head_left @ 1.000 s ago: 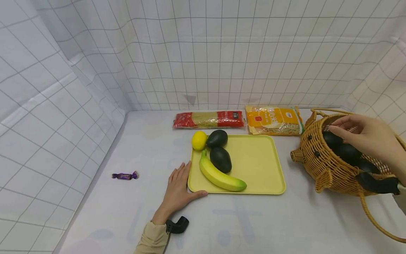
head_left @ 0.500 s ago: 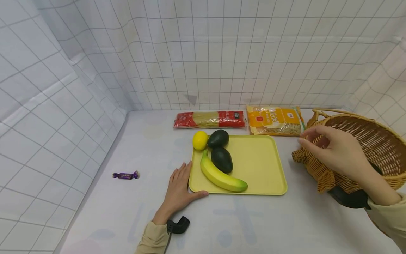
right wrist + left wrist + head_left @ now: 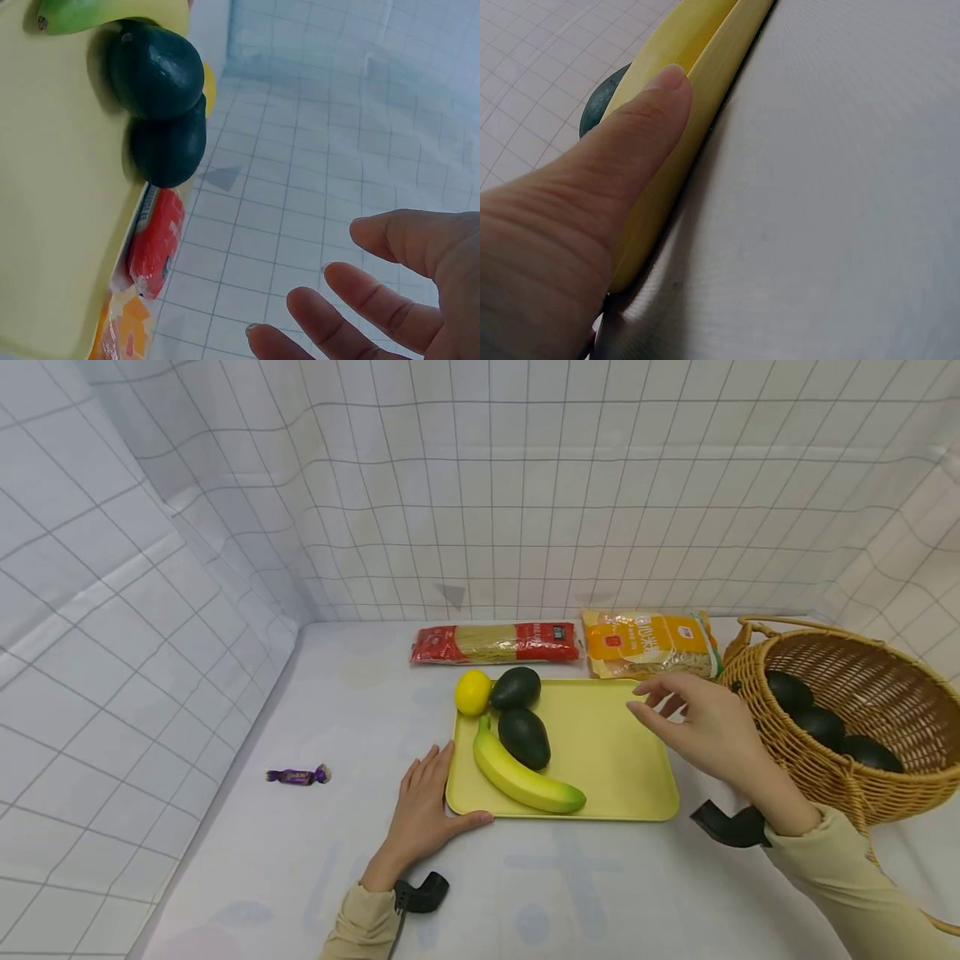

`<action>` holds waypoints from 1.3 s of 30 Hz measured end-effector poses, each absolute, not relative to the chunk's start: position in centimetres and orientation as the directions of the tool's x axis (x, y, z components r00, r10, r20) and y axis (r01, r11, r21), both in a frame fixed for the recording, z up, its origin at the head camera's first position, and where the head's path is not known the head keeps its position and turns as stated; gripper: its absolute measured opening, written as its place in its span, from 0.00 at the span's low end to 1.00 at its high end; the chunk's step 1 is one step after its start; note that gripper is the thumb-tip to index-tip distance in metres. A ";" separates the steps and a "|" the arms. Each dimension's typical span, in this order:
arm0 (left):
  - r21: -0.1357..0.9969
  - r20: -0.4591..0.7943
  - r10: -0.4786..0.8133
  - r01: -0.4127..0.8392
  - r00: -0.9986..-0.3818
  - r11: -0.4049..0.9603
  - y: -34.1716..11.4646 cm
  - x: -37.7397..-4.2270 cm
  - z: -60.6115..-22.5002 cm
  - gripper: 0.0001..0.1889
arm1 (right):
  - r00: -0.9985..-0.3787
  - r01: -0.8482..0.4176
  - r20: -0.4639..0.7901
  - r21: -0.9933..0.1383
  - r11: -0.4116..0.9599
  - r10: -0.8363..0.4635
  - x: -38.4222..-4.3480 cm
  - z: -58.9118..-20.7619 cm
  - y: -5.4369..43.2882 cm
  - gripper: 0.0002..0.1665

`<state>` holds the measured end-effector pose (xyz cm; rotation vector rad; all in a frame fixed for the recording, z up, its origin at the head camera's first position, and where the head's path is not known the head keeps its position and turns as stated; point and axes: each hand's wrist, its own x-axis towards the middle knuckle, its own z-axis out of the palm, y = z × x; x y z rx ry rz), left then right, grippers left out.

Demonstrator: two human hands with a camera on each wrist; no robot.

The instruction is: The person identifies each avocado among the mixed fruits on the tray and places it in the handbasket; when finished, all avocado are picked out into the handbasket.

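My left hand (image 3: 424, 806) rests at the near left corner of the yellow tray (image 3: 615, 760), its thumb (image 3: 649, 112) laid along the front wall and its fingers beside the left side. On the tray lie a banana (image 3: 521, 777), two dark green avocados (image 3: 523, 737) and a lemon (image 3: 472, 693), all toward the left. Over the tray's right edge hovers my right hand (image 3: 708, 727), holding nothing, with thumb and fingers apart and loosely bent. To its right, a wicker basket (image 3: 900, 693) contains three dark green avocados (image 3: 819, 725).
Behind the tray lie a red pack of noodles (image 3: 495, 642) and an orange pack (image 3: 648, 645). A purple wrapped candy (image 3: 297, 775) is at the left. White grid cloth (image 3: 480, 527) hangs at the back and sides. The basket's handle loops toward the front right.
My right hand has moved left from over the basket to the tray's right edge, holding nothing throughout. The basket's opening is uncovered. My left hand has stayed put.
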<state>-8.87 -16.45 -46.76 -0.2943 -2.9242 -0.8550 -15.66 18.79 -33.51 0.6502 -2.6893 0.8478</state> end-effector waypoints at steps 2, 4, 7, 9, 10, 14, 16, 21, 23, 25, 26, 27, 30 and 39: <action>0.528 0.118 0.159 0.198 -0.980 0.826 -16.5 -8.9 -46.7 0.60 | -0.877 -0.475 0.335 -0.497 0.726 -0.345 -16.1 -34.1 17.9 0.15; 0.527 0.107 0.160 0.193 -0.981 0.828 -16.5 -8.9 -46.7 0.61 | -0.884 -0.465 0.311 -0.525 0.713 -0.348 -16.5 -34.7 17.0 0.16; 0.527 0.097 0.160 0.187 -0.982 0.829 -16.5 -8.9 -46.7 0.61 | -0.886 -0.463 0.295 -0.561 0.687 -0.356 -17.0 -35.5 15.8 0.15; 0.525 0.095 0.160 0.186 -0.982 0.831 -16.5 -8.9 -46.7 0.61 | -0.889 -0.458 0.283 -0.585 0.670 -0.361 -17.4 -35.8 15.1 0.16; 0.526 0.094 0.160 0.185 -0.983 0.830 -16.5 -8.9 -46.7 0.61 | -0.890 -0.454 0.274 -0.596 0.663 -0.363 -17.5 -36.0 14.7 0.17; 0.523 0.098 0.160 0.187 -0.982 0.831 -16.5 -8.8 -46.7 0.61 | -0.894 -0.438 0.239 -0.641 0.630 -0.378 -18.1 -36.5 13.5 0.21; 0.521 0.101 0.160 0.189 -0.982 0.832 -16.6 -8.8 -46.8 0.61 | -0.892 -0.436 0.225 -0.663 0.608 -0.393 -18.3 -36.8 13.0 0.23; 0.517 0.103 0.162 0.192 -0.981 0.834 -16.6 -8.9 -46.8 0.61 | -0.875 -0.436 0.188 -0.710 0.553 -0.447 -18.8 -37.3 11.6 0.26; 0.516 0.103 0.164 0.194 -0.981 0.834 -16.6 -8.9 -46.8 0.60 | -0.870 -0.428 0.163 -0.718 0.549 -0.465 -19.0 -37.6 11.1 0.28; 0.517 0.102 0.165 0.194 -0.981 0.834 -16.5 -8.9 -46.7 0.60 | -0.867 -0.417 0.128 -0.716 0.560 -0.482 -19.3 -37.9 10.6 0.30; 0.518 0.101 0.164 0.193 -0.981 0.833 -16.5 -8.9 -46.7 0.60 | -0.865 -0.412 0.111 -0.714 0.567 -0.489 -19.4 -38.0 10.4 0.31; 0.519 0.100 0.164 0.192 -0.981 0.833 -16.5 -8.8 -46.7 0.60 | -0.865 -0.404 0.092 -0.710 0.576 -0.494 -19.5 -38.2 10.2 0.32; 0.521 0.094 0.163 0.188 -0.982 0.833 -16.6 -8.8 -46.7 0.60 | -0.860 -0.390 0.047 -0.704 0.594 -0.509 -19.9 -38.7 9.7 0.34; 0.521 0.105 0.166 0.197 -0.980 0.831 -16.6 -8.9 -46.7 0.60 | -0.823 -0.402 0.005 -0.712 0.576 -0.568 -20.4 -39.4 8.5 0.32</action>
